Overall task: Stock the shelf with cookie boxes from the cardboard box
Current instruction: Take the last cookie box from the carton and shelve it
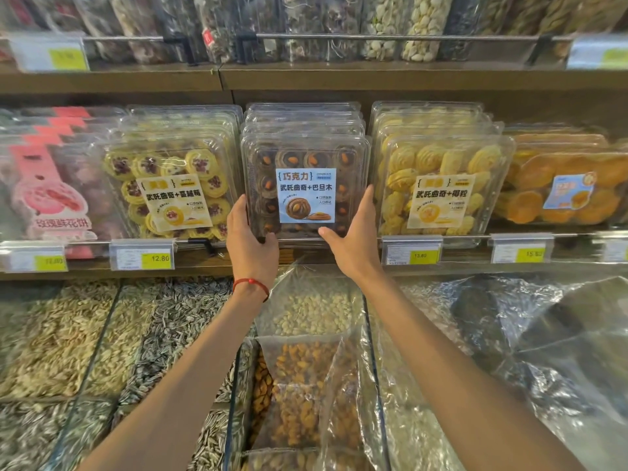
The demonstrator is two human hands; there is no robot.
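Head view: shelf [197, 265] packed with rows of clear cookie packs, seed bins [102, 334] below. The box [306, 185], chocolate with a blue label, stands upright and label-out at the front of its stack [304, 113], between the cranberry pack [170, 185] and the yellow pack [441, 185], close to both. Its bottom edge is about level with the rail [465, 236]; the hands hide whether it sits behind it. Left hand [251, 239] grasps the lower left corner, thumb over the front. Right hand [356, 239] is not clenched: straight fingers lie flat on the right edge, thumb under the bottom. Cardboard box not in frame.

Step looks like seating the box. To do it well:
- Push straight back with even pressure until it meets the stack.
- Keep it square and drop the bottom behind the rail.
- Squeeze the thin plastic lightly.
- Slide the fingers out sideways so neither neighbour nor box drags forward.
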